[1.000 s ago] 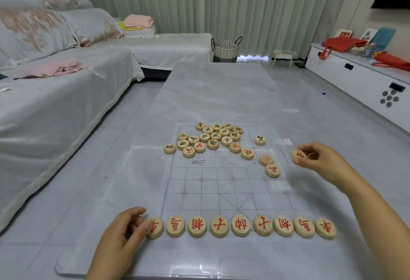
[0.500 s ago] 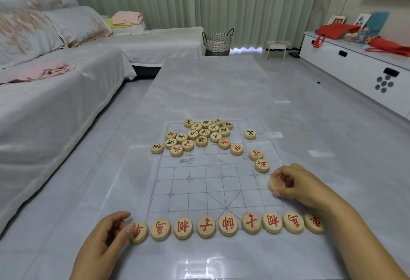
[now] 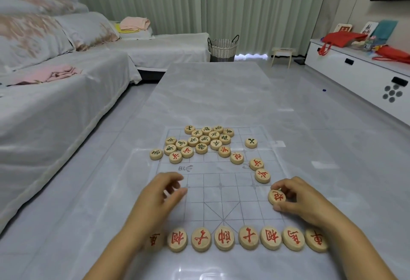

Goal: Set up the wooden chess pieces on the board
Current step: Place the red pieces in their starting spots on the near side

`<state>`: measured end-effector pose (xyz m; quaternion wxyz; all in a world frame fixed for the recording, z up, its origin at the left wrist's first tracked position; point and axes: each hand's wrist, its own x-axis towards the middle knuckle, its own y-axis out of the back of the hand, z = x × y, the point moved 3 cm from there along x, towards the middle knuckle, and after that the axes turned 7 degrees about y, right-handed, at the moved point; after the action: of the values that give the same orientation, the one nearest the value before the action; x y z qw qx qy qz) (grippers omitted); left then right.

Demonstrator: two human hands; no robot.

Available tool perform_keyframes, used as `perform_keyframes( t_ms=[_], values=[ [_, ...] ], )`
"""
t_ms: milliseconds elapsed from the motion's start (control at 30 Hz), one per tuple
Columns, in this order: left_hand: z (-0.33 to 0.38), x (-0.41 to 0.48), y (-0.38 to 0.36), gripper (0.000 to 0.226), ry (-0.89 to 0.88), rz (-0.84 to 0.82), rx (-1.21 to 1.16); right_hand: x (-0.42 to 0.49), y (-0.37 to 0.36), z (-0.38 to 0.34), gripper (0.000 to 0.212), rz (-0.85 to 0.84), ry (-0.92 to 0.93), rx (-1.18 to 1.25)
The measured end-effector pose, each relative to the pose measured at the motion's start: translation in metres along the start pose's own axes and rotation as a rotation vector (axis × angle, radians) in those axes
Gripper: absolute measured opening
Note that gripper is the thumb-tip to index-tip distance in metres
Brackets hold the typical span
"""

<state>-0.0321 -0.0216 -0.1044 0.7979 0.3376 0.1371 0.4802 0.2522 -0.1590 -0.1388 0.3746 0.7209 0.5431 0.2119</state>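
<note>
Piece with a red character (image 3: pixel 276 197) is pinched in the right grip (image 3: pixel 297 201), thumb at its near rim and fingertips curled over the far one, face tilted up so the character can be read. It is held low at the right edge of the board (image 3: pixel 221 199); whether the sheet is being touched cannot be told. A crossing a couple of lines out from the back row seems to be aimed for. Left grip (image 3: pixel 160 193) is hung over the opposite edge, fingers loosely curled, nothing seen inside it, apparently kept ready for the mirror spot. Between the two grips the grid is left bare. Nearer than both grips, the red back row (image 3: pixel 224 238) is lined up rim to rim, its left end hidden by the left wrist. Just beyond the right grip, two red pieces (image 3: pixel 262 175) are lying close at hand, likely next to be taken. Farther beyond, the unsorted heap (image 3: pixel 206 141) is bunched on the far half, well apart from both grips. Careful lowering onto the crossing will be called for, so the row is not nudged.
</note>
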Motion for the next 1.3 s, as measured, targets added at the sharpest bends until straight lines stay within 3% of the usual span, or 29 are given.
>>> perform_keyframes(
  t_ms=[67, 167, 434, 534, 634, 834, 968, 1134, 1301],
  values=[
    [0.027, 0.029, -0.032, 0.032, -0.055, -0.146, 0.107, 0.001, -0.001, 0.001, 0.034, 0.001, -0.004, 0.001],
    [0.057, 0.07, -0.079, 0.043, -0.079, -0.235, 0.206, 0.001, -0.002, 0.002, 0.035, -0.002, 0.003, 0.009],
    [0.071, 0.125, -0.148, 0.027, -0.241, -0.164, 0.772, 0.003, 0.0, 0.009, 0.035, -0.039, 0.037, 0.048],
    [0.061, 0.115, -0.139, 0.019, -0.338, -0.145, 0.662, 0.004, 0.001, 0.009, 0.035, -0.042, 0.042, 0.035],
    [0.042, 0.095, -0.108, 0.021, -0.384, -0.237, 0.555, 0.004, 0.001, 0.008, 0.034, -0.042, 0.037, 0.014],
    [-0.012, 0.061, -0.022, 0.027, -0.213, -0.414, 0.483, 0.002, -0.001, 0.007, 0.033, -0.034, 0.023, 0.012],
    [-0.052, 0.045, 0.017, 0.035, -0.031, -0.356, 0.341, 0.001, -0.001, 0.007, 0.034, -0.034, 0.026, 0.024],
    [-0.072, 0.036, 0.026, 0.064, 0.172, -0.273, 0.116, 0.001, -0.001, 0.007, 0.033, -0.042, 0.018, 0.038],
    [-0.079, 0.036, 0.031, 0.042, 0.226, -0.209, 0.094, 0.001, -0.002, 0.006, 0.033, -0.05, 0.026, 0.042]
  ],
)
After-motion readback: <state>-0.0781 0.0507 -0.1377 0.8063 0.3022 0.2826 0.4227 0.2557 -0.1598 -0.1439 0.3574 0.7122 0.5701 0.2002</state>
